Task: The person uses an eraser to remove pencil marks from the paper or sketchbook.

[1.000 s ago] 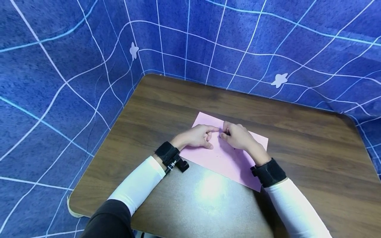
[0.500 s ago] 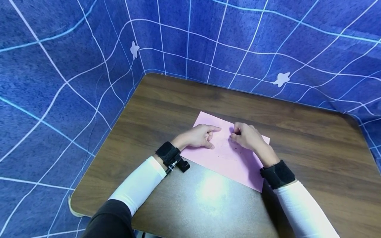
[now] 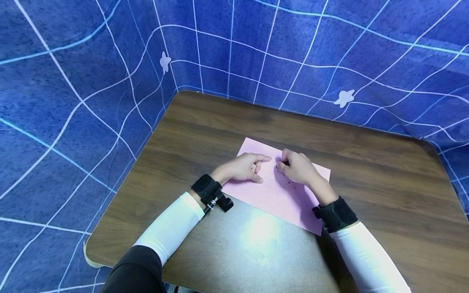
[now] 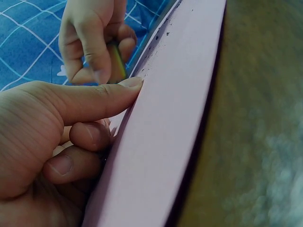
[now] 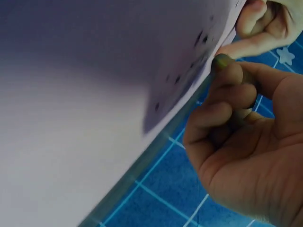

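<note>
A pink sheet of paper [image 3: 264, 195] lies at an angle on the wooden table. On its left part rests my left hand [image 3: 243, 167], index finger pointing right, thumb spread and the other fingers curled under. To its right, my right hand [image 3: 298, 169] pinches a small eraser [image 4: 117, 66], dark with a yellow-green side, held over the paper. Only the eraser's end [image 5: 221, 62] shows beyond the fingers in the right wrist view. Small dark crumbs [image 5: 177, 79] are scattered on the paper near the right hand.
The brown wooden table [image 3: 205, 126] extends around the sheet, with a bright glare near the front. A blue cloth curtain [image 3: 293, 40] with white lines and star shapes encloses the back and left sides.
My right hand slid right across the paper, away from the left hand, then came partway back left with the eraser. The left hand stayed in place.
</note>
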Motion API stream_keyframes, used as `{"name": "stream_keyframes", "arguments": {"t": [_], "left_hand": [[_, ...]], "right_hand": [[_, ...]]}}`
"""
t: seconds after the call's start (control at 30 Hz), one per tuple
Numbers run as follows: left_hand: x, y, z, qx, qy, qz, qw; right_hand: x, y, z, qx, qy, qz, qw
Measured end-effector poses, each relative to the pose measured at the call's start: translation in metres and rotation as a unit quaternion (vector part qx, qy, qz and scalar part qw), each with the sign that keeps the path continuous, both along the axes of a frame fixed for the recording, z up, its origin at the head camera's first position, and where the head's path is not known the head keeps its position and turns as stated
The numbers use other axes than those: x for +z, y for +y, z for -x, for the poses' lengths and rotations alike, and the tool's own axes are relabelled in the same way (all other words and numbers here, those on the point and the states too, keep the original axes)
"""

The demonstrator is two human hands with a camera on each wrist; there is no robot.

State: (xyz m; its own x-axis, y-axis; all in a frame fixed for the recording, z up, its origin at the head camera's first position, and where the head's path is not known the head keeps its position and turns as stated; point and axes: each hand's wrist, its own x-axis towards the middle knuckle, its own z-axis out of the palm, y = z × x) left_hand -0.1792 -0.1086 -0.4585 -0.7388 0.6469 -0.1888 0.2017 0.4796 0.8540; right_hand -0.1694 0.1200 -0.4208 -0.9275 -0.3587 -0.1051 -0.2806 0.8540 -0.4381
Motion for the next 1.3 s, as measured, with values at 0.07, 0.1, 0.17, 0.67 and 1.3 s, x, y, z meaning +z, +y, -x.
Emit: {"name": "stream_keyframes", "arguments": {"t": [0.07,0.1,0.17,0.67,1.3], "left_hand": [[-0.001,0.0,0.0,-0.001,-0.001,0.0,1.0],[-0.002,0.0,0.0,-0.002,0.0,0.0,1.0],[-0.002,0.0,0.0,-0.003,0.004,0.002,1.0],[0.0,0.001,-0.001,0.001,0.005,0.001,1.0],[-0.001,0.001,-0.001,0.01,0.009,0.005,0.9999]], "right_hand": [[-0.003,-0.004,0.0,0.008,0.002,0.008,1.0],[-0.004,-0.006,0.0,0.01,0.003,0.008,1.0],[-0.004,-0.008,-0.001,0.007,0.006,0.0,1.0],[0.002,-0.002,0.0,-0.052,0.02,-0.063,0.996],[-0.002,-0.004,-0.004,-0.033,0.039,-0.05,0.997]]}}
